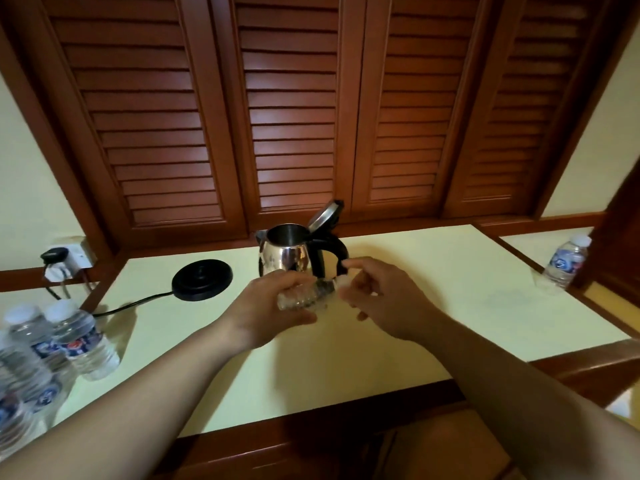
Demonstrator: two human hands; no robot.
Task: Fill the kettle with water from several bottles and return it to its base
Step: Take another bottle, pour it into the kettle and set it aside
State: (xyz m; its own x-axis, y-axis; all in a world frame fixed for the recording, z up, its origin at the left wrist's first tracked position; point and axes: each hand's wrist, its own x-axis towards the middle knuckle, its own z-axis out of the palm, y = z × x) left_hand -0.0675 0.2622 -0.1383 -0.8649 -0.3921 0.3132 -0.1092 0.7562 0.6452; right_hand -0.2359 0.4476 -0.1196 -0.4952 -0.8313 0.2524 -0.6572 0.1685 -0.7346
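A steel kettle (285, 252) with a black handle stands on the pale table, its lid (325, 213) tipped up and open. Its round black base (202, 279) lies apart to the left, cord trailing to a wall socket. Just in front of the kettle my left hand (273, 311) grips a clear water bottle (304, 296) lying sideways, neck pointing right. My right hand (381, 299) is at the bottle's neck, its fingertips pinching a white cap (344, 281). Whether the cap is on or off the neck is blurred.
Several full water bottles (52, 344) with white caps stand at the table's left front corner. One more bottle (566, 263) stands at the far right on a lower ledge. Wooden louvred shutters (291, 109) rise behind the table. A plug sits in the wall socket (65, 259).
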